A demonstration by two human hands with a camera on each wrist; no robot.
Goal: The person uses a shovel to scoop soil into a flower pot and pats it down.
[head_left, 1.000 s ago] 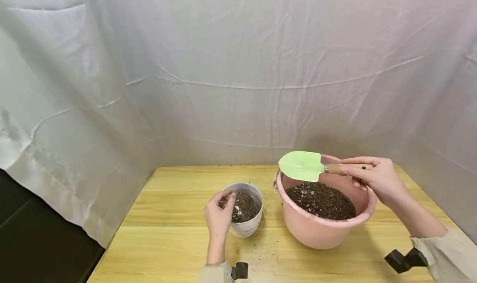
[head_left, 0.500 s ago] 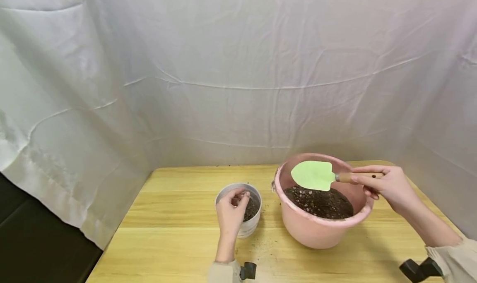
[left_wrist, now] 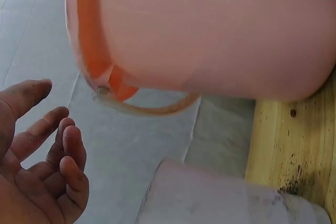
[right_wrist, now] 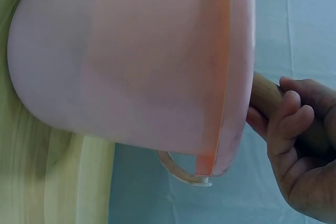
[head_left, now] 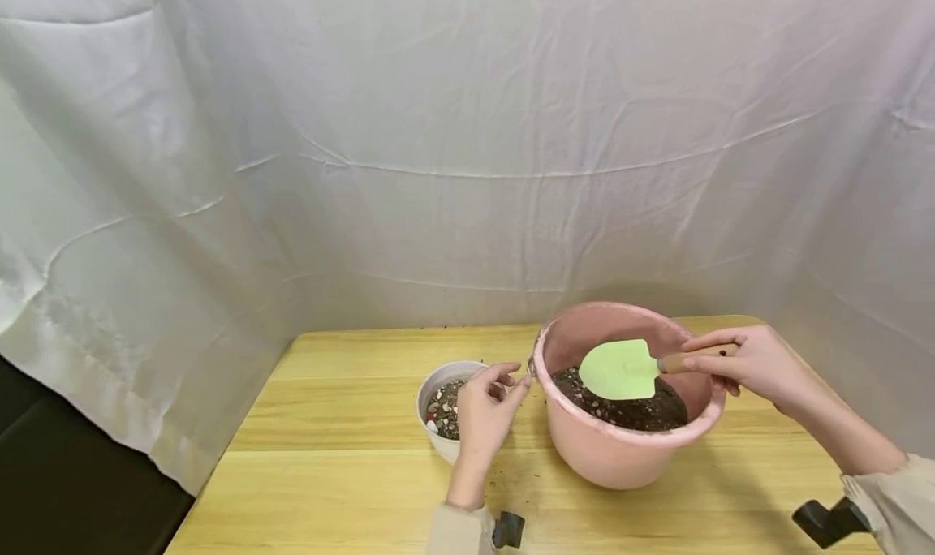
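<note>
A pink bucket [head_left: 621, 449] holding dark soil stands on the wooden table [head_left: 343, 490]. My right hand [head_left: 745, 364] grips the wooden handle of a green trowel [head_left: 619, 370], whose blade hangs just over the soil inside the bucket. In the right wrist view my right hand [right_wrist: 299, 150] curls round the handle [right_wrist: 265, 95] behind the bucket's rim. A small white pot [head_left: 436, 393] with soil and pebbles sits left of the bucket. My left hand [head_left: 488, 409] hovers over the pot's right side, fingers loose and empty; in the left wrist view the left hand [left_wrist: 42, 166] holds nothing.
A white cloth [head_left: 467, 133] drapes behind and along both sides of the table. Loose soil crumbs [head_left: 511, 478] lie on the wood between pot and bucket. The table's left edge drops to a dark floor [head_left: 73, 490].
The trowel has dropped from above the bucket's rim down into the bucket. My left hand has moved right, off the pot's left rim toward the bucket, uncovering the pot's soil.
</note>
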